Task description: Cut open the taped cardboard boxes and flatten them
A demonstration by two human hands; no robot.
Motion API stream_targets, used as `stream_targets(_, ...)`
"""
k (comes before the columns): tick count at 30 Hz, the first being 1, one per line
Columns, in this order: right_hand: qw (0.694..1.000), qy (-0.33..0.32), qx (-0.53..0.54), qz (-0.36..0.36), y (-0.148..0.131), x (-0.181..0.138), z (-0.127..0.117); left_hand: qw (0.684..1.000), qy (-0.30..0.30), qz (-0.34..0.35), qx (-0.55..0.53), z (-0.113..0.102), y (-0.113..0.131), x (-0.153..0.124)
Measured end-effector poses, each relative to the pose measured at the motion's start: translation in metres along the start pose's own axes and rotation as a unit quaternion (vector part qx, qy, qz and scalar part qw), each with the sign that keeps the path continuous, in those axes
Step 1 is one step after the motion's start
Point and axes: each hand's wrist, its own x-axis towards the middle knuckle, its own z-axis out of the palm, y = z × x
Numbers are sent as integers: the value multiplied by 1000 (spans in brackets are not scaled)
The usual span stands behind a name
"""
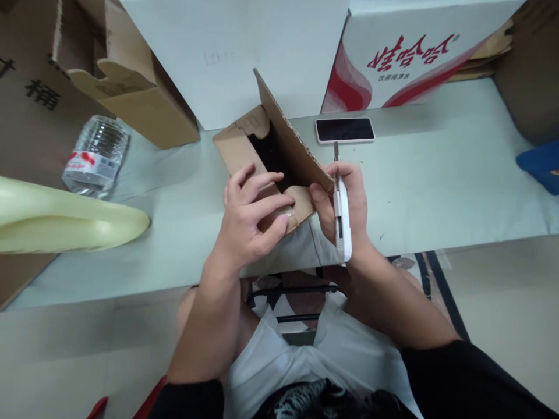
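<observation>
A small brown cardboard box (244, 145) lies on the pale table (437, 186) near its front edge, its flaps open and the inside dark. My left hand (251, 212) rests on the box's near flap, fingers curled over it. My right hand (345, 203) is closed round a white utility knife (342, 224), its blade pointing away from me, and its thumb touches the box's right flap.
A phone (345, 130) lies face up just behind the knife. A plastic water bottle (96, 154) lies on its side at the left, beside a pale yellow curved object (65, 221). Brown cartons (131, 75) and a red-and-white carton (410, 52) stand at the back; something blue (541, 166) at the right edge.
</observation>
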Motion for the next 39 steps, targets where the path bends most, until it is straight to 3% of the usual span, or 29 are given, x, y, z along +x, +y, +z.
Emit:
stream_targets(5, 999, 13, -36, -17, -3, -2, 0, 1000, 10, 18, 8, -2, 4, 3)
stream_targets(10, 998, 21, -38, -36, -3, -4, 3, 997, 65, 33, 19, -12, 8, 8)
stream_targets(16, 998, 30, -38, -27, -2, -4, 3, 989, 125, 71, -46, -25, 12, 14)
stream_targets(23, 997, 28, -42, -51, -2, -4, 3, 979, 180, -20, -89, -24, 8, 3)
stream_targets(25, 997, 28, -52, -51, -2, -4, 3, 979, 168, -33, -106, -24, 6, 1)
stream_targets(32, 998, 19, -57, -32, -1, -5, 0, 980, 181, -42, -74, -27, 8, 4)
stream_targets(39, 997, -5, -13, -70, 5, -11, 3, 970, 222, -45, -86, -27, 15, 7)
